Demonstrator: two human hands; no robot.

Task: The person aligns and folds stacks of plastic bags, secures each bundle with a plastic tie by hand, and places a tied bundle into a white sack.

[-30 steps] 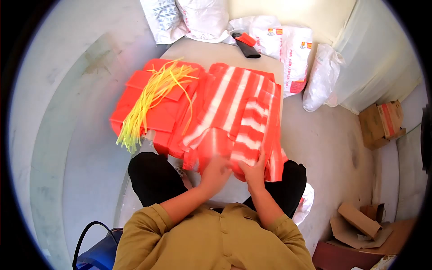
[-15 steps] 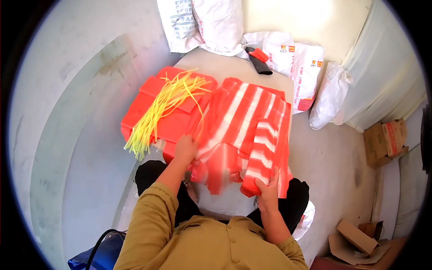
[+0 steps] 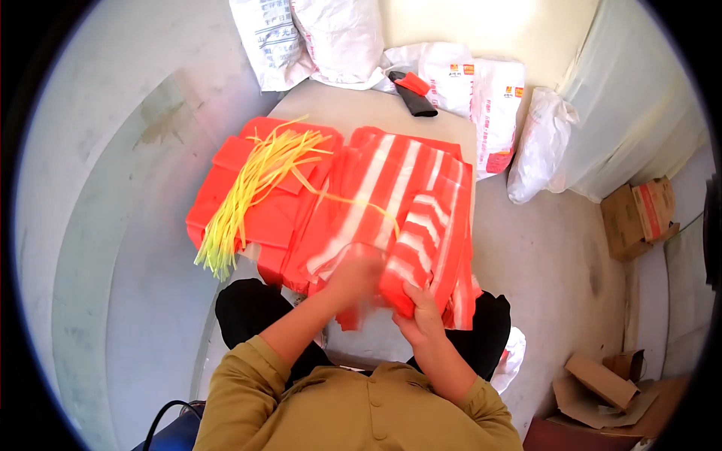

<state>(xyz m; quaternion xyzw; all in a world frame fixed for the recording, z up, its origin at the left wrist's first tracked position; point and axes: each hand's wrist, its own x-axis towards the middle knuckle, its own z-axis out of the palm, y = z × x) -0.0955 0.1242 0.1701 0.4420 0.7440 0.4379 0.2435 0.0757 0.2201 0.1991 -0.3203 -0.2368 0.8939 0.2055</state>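
Observation:
My right hand (image 3: 421, 316) grips the near end of a folded bundle of red-and-white striped plastic bags (image 3: 414, 244), thumb on top. My left hand (image 3: 355, 282), smeared by motion, is beside that end; its fingers cannot be made out. Beneath the bundle lies a wider stack of striped plastic bags (image 3: 366, 180). One yellow strip (image 3: 361, 201) curves across the stack to the bundle's left side. To the left, a bunch of yellow strips (image 3: 252, 195) rests on a stack of plain red plastic bags (image 3: 214, 188).
White woven sacks (image 3: 338, 37) stand behind the table (image 3: 308, 101). A black roll with a red piece (image 3: 414, 98) lies at its far edge. On the right floor are a cardboard box (image 3: 628, 225) and flattened cardboard (image 3: 602, 391). My knees are under the near edge.
My left hand has moved right, over to the folded bundle. One yellow strip now stretches right from the bunch. My right hand and the bundle's near end have shifted left.

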